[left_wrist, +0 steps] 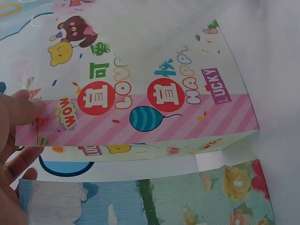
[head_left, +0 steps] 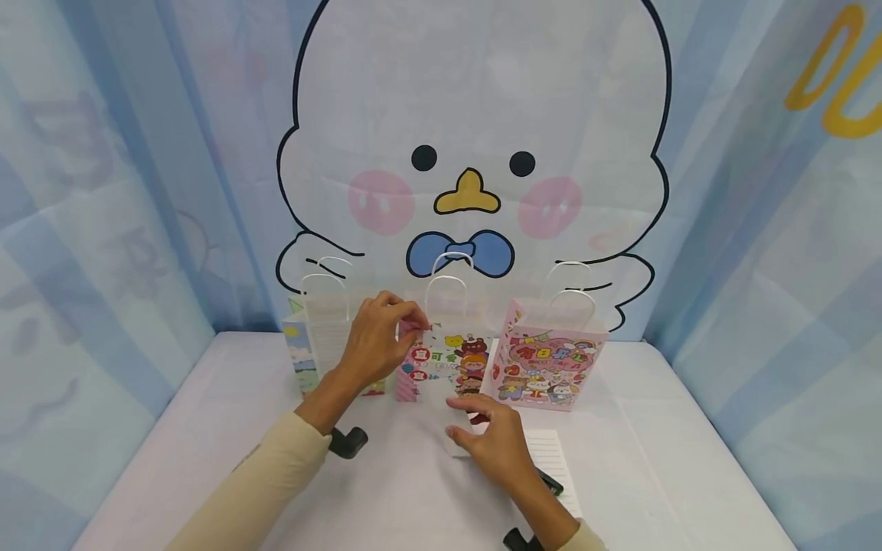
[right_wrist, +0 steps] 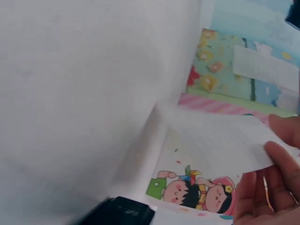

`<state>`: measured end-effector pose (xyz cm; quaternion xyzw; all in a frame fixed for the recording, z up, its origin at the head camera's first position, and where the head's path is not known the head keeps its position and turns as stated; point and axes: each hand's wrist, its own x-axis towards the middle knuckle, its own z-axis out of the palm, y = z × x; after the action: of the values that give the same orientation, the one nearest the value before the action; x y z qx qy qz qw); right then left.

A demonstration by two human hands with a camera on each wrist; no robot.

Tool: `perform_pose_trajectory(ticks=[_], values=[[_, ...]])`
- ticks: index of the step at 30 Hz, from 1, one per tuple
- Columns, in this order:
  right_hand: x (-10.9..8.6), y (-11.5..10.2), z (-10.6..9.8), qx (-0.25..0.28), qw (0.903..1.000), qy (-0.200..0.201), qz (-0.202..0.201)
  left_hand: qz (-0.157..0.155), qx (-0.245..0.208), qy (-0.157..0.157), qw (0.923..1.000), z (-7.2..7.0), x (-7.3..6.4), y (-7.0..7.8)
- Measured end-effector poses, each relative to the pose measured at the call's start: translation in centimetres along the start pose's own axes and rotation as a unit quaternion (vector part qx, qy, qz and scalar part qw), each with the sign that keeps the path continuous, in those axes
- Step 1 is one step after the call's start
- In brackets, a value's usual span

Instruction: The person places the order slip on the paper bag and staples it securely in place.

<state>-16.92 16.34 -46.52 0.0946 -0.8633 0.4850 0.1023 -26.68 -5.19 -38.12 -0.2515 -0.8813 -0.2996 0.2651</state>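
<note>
In the head view my left hand (head_left: 380, 337) pinches the upper left corner of the middle gift bag (head_left: 441, 356), a paper bag with cartoon figures, pink stripes and white handles. The left wrist view shows the thumb (left_wrist: 18, 110) on the bag's front and fingers behind its edge. My right hand (head_left: 501, 440) holds a white paper slip (right_wrist: 220, 136) between thumb and fingers, tilted in front of the bag's lower front. The slip covers part of the printed figures. Whether it touches the bag, I cannot tell.
On the left stands a landscape-print bag (head_left: 301, 356) with a lined white slip (right_wrist: 265, 68) on its front. A pink cartoon bag (head_left: 547, 371) stands right. Lined paper (head_left: 547, 451) lies on the white table (head_left: 654, 474), partly behind my right forearm. A printed curtain (head_left: 468, 99) hangs behind.
</note>
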Motion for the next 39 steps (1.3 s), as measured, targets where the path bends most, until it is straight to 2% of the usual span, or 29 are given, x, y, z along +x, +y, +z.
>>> perform_pose_trajectory(ticks=[4, 9, 15, 18, 23, 31, 39], values=[[1.0, -0.7, -0.3, 0.092, 0.9949, 0.025, 0.032, -0.003, -0.001, -0.003, 1.0, -0.1, 0.0, 0.0], [2.5, -1.1, -0.3, 0.191, 0.9781, 0.05, 0.066, -0.01, -0.003, -0.013, 0.9999, -0.3, -0.1, -0.1], [4.0, -1.6, -0.1, 0.261, 0.9554, 0.075, 0.115, -0.019, 0.011, -0.023, 0.9995, -0.5, -0.1, 0.1], [4.5, -1.7, 0.1, 0.278, 0.9482, 0.081, 0.13, -0.013, 0.02, -0.026, 0.9994, -0.5, 0.1, 0.4], [5.1, -2.1, 0.4, 0.302, 0.9406, 0.085, 0.13, -0.009, 0.033, -0.028, 0.999, -0.4, 0.4, 0.7], [5.5, -2.4, 0.8, 0.335, 0.9292, 0.087, 0.129, -0.005, 0.024, -0.017, 0.9996, 0.1, 0.5, 0.6], [5.6, -2.3, 0.9, 0.334, 0.9295, 0.09, 0.129, -0.004, 0.024, -0.003, 0.9997, 0.2, 0.5, 0.6]])
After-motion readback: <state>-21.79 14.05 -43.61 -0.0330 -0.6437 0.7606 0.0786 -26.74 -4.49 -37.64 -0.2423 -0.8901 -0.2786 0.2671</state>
